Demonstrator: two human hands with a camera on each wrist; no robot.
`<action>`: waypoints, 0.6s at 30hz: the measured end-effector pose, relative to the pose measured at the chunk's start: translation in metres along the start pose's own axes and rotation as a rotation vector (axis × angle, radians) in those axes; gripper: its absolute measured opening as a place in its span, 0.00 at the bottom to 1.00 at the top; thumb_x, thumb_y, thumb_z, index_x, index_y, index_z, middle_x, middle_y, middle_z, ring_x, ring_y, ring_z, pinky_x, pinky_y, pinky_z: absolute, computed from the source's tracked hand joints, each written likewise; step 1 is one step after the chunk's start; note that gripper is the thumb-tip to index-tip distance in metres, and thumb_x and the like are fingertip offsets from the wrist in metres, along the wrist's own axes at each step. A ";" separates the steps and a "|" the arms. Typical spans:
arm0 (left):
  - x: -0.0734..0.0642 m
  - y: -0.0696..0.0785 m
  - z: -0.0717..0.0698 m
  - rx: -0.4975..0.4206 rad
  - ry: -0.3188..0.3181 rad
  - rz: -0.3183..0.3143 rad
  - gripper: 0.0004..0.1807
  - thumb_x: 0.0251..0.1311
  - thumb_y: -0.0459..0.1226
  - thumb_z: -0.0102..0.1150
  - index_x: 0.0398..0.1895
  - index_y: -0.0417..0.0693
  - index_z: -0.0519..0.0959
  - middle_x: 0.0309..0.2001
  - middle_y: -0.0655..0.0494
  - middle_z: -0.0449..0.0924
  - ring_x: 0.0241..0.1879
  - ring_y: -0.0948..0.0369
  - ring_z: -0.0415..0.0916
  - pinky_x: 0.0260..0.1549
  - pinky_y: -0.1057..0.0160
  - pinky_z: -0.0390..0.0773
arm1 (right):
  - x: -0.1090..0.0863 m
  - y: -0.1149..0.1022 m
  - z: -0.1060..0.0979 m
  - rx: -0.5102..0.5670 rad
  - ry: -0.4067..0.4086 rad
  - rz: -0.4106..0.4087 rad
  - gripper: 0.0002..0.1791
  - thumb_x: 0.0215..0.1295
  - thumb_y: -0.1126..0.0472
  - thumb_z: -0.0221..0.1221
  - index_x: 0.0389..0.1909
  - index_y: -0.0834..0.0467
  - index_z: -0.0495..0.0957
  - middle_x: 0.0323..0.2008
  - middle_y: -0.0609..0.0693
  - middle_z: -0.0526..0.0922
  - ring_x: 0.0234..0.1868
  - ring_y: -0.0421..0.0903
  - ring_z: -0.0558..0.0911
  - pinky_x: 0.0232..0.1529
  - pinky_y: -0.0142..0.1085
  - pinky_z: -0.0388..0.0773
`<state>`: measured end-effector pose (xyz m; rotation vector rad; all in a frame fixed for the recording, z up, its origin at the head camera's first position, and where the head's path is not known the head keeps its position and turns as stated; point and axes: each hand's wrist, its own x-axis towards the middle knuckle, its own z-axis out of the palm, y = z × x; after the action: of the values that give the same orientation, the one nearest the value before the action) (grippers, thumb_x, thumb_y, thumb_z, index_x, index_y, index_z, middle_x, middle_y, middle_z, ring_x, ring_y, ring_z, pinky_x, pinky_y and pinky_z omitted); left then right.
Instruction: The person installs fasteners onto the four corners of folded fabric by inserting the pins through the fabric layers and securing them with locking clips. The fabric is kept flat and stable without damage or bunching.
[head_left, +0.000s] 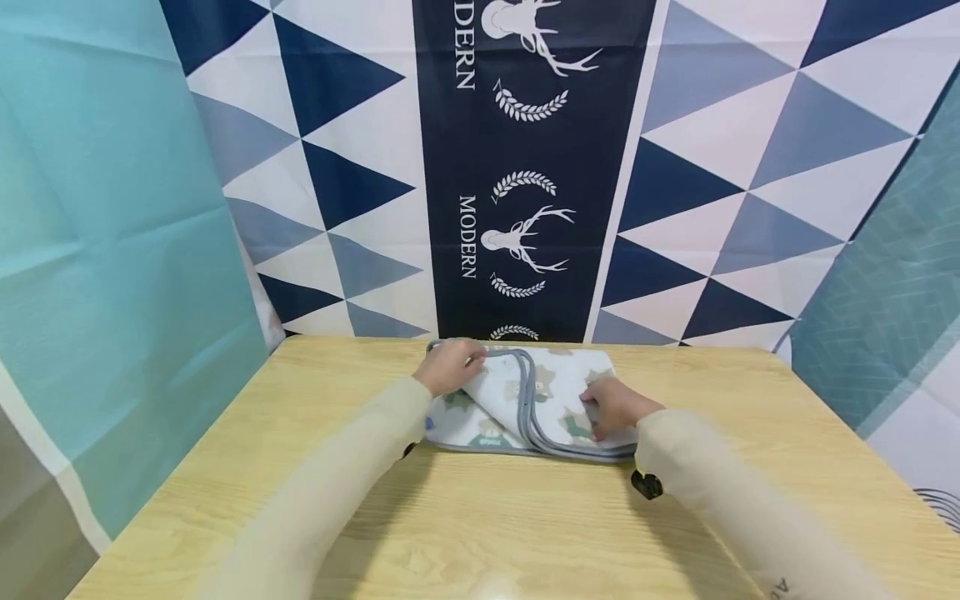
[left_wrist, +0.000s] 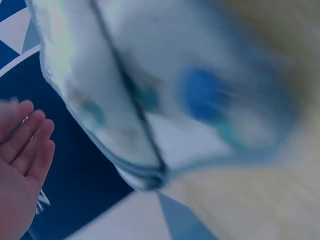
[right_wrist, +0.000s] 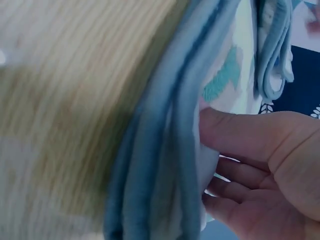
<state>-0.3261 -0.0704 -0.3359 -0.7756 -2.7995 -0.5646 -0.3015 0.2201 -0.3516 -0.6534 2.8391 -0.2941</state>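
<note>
A white blanket [head_left: 566, 400] with brown and green animal prints and grey-blue edging lies folded at the back of the table. My left hand [head_left: 452, 367] is over its far left corner, where a folded-back layer slants across the blanket. In the left wrist view the fingers of that left hand [left_wrist: 25, 155] are loosely extended beside the blanket [left_wrist: 165, 115]. My right hand [head_left: 618, 406] is on the blanket's right part. Seen from the right wrist, the right hand [right_wrist: 270, 165] pinches a bit of blanket between thumb and fingers, beside several stacked edges.
The light wooden table [head_left: 480, 517] ends at the back against a patterned curtain [head_left: 540, 167] with triangles and deer heads. A turquoise cloth [head_left: 120, 250] hangs on the left, and a teal panel [head_left: 892, 275] stands on the right.
</note>
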 end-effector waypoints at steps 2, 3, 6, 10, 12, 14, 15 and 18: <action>0.018 0.008 0.008 0.011 -0.027 -0.012 0.14 0.68 0.31 0.50 0.53 0.40 0.80 0.52 0.47 0.83 0.56 0.53 0.78 0.58 0.57 0.76 | -0.002 -0.003 0.002 -0.001 -0.002 0.013 0.35 0.40 0.67 0.73 0.54 0.72 0.75 0.52 0.67 0.79 0.52 0.56 0.78 0.59 0.51 0.75; 0.025 0.012 0.011 0.014 -0.054 -0.026 0.16 0.69 0.31 0.48 0.56 0.40 0.78 0.54 0.46 0.81 0.58 0.53 0.77 0.60 0.57 0.75 | -0.003 -0.004 0.002 -0.001 -0.002 0.021 0.36 0.40 0.67 0.73 0.54 0.72 0.75 0.52 0.67 0.79 0.52 0.56 0.78 0.59 0.51 0.75; 0.042 0.019 0.020 0.042 -0.120 -0.066 0.18 0.71 0.32 0.45 0.61 0.42 0.74 0.59 0.48 0.78 0.62 0.53 0.73 0.62 0.57 0.73 | -0.003 -0.006 0.003 0.012 0.001 0.049 0.36 0.41 0.67 0.73 0.56 0.71 0.75 0.54 0.66 0.78 0.54 0.58 0.77 0.61 0.51 0.73; 0.046 0.016 0.027 0.071 -0.111 -0.104 0.16 0.68 0.33 0.51 0.56 0.44 0.77 0.54 0.49 0.81 0.56 0.55 0.78 0.57 0.58 0.77 | 0.002 -0.009 0.003 0.007 0.001 0.052 0.36 0.42 0.65 0.74 0.56 0.69 0.75 0.55 0.66 0.78 0.57 0.60 0.76 0.62 0.50 0.73; 0.045 0.012 0.027 0.080 -0.058 -0.096 0.12 0.65 0.32 0.56 0.50 0.44 0.81 0.48 0.50 0.84 0.49 0.55 0.80 0.52 0.58 0.79 | 0.004 -0.009 0.003 0.008 0.000 0.053 0.37 0.41 0.65 0.75 0.56 0.69 0.75 0.56 0.65 0.78 0.58 0.60 0.76 0.61 0.49 0.74; 0.043 0.010 0.027 0.085 -0.004 -0.070 0.08 0.61 0.32 0.60 0.43 0.45 0.83 0.43 0.51 0.85 0.43 0.57 0.81 0.47 0.59 0.80 | 0.005 -0.007 0.004 0.018 0.000 0.063 0.37 0.40 0.65 0.75 0.57 0.68 0.75 0.56 0.65 0.78 0.58 0.59 0.76 0.61 0.49 0.74; 0.043 0.009 0.027 0.084 0.022 -0.051 0.07 0.60 0.31 0.61 0.40 0.45 0.83 0.40 0.51 0.85 0.41 0.57 0.80 0.46 0.60 0.80 | 0.005 -0.005 0.004 0.024 -0.004 0.072 0.38 0.41 0.65 0.75 0.57 0.68 0.75 0.56 0.65 0.78 0.58 0.60 0.76 0.62 0.49 0.74; 0.038 0.010 0.019 0.059 0.057 0.010 0.05 0.58 0.29 0.61 0.36 0.44 0.83 0.37 0.50 0.84 0.38 0.57 0.80 0.44 0.60 0.80 | 0.003 0.000 0.002 0.031 -0.008 0.079 0.38 0.41 0.65 0.75 0.57 0.68 0.75 0.57 0.65 0.77 0.58 0.60 0.75 0.61 0.49 0.74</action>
<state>-0.3542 -0.0377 -0.3402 -0.7488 -2.7459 -0.4915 -0.3034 0.2189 -0.3542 -0.5341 2.8385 -0.3211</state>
